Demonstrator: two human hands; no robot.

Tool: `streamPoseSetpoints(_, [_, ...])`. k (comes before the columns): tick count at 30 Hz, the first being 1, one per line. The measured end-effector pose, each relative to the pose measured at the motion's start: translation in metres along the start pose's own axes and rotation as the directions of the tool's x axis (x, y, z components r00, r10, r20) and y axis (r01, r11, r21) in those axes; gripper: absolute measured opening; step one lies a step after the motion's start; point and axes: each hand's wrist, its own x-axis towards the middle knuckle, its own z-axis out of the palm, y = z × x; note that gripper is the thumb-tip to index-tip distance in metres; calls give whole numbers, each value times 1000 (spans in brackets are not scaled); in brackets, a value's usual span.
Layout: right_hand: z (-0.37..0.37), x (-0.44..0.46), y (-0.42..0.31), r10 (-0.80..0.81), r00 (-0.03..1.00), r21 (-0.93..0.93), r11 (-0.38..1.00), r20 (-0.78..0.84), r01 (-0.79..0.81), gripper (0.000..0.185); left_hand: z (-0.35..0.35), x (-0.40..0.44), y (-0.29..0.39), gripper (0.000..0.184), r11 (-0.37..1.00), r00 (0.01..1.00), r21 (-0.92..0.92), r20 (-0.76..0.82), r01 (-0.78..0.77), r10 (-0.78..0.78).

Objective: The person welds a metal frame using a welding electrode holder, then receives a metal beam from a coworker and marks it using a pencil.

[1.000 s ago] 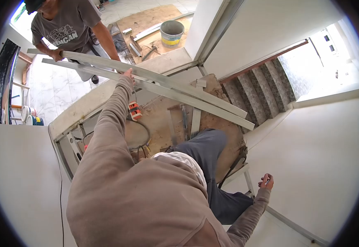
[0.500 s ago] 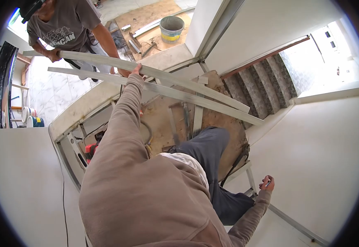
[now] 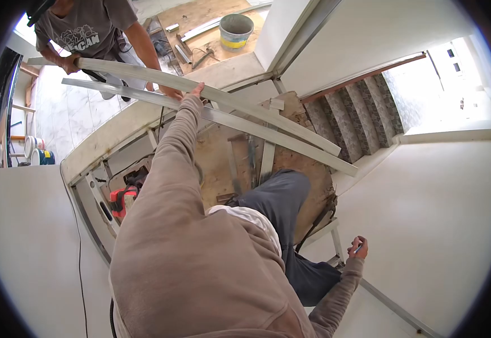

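Stretched out ahead of me, my left hand [image 3: 193, 94] is closed at the long upper metal tube [image 3: 245, 103], one finger showing over it. Just below lies a second pale metal tube [image 3: 268, 134], angled close to the first; whether my hand touches it I cannot tell. Off to the lower right, my right hand [image 3: 359, 248] is raised with curled fingers around a small, thin, pen-like thing [image 3: 358, 248]. A co-worker's hand [image 3: 69, 63] grips the upper tube near its far left end. The co-worker's other hand [image 3: 170, 93] is at the lower tube.
Below the tubes is a wooden board [image 3: 217, 152] with a hammer [image 3: 251, 160] on it. A red power tool [image 3: 122, 200] and a spirit level [image 3: 101, 203] lie left. Stairs [image 3: 363, 118] descend at the right. A bucket [image 3: 236, 32] stands at the back.
The view has shifted slightly. My left hand appears a little farther right along the tubes, and the co-worker leans slightly lower. Both tubes keep nearly the same position.
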Motion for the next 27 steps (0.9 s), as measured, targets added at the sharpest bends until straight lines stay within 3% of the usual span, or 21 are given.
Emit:
streamPoseSetpoints(2, [5,-2,-7,14,1000,6,1000,10,-14,29,16,-58,28,58,888,982,460,-161,-19,104])
streamPoseSetpoints(5, [0,-3,-5,42,999,27,999,20,-43,28,11,-83,3,78,760,884,650,-365,19,291])
streamPoseSetpoints(7, [0,2,8,61,998,5,998,24,-61,28,4,-64,-30,86,712,734,690,-551,132,398])
streamPoseSetpoints(10, [-1,-2,10,42,999,-20,999,24,-42,27,17,-110,-15,90,881,684,360,-727,306,60])
streamPoseSetpoints(13, [-1,-9,10,61,998,-63,996,11,-60,27,2,-17,-62,79,957,771,59,-607,285,-193])
streamPoseSetpoints(15, [0,-13,19,42,999,-91,995,18,-40,27,-6,39,-82,80,951,811,-27,-516,308,-277])
streamPoseSetpoints(17, [-1,-18,17,42,999,-100,994,16,-41,27,1,54,-94,91,956,784,-63,-558,286,-271])
streamPoseSetpoints(18, [-2,-24,10,55,998,-98,994,13,-54,27,15,21,-80,77,940,737,-194,-584,279,-340])
streamPoseSetpoints(22, [-14,-26,6,23,997,-21,999,-77,-25,26,15,12,-80,57,909,780,-321,-482,267,-399])
streamPoseSetpoints(23, [-18,-26,14,-4,994,10,1000,-107,5,26,7,17,-88,55,920,794,-283,-476,270,-379])
streamPoseSetpoints(24, [-21,-37,-26,84,991,76,994,-104,-76,24,3,20,-88,54,933,811,-246,-466,265,-353])
streamPoseSetpoints(27, [-22,-33,-58,-112,975,-5,994,-193,114,23,-10,56,-106,53,980,929,-194,-349,54,-121])
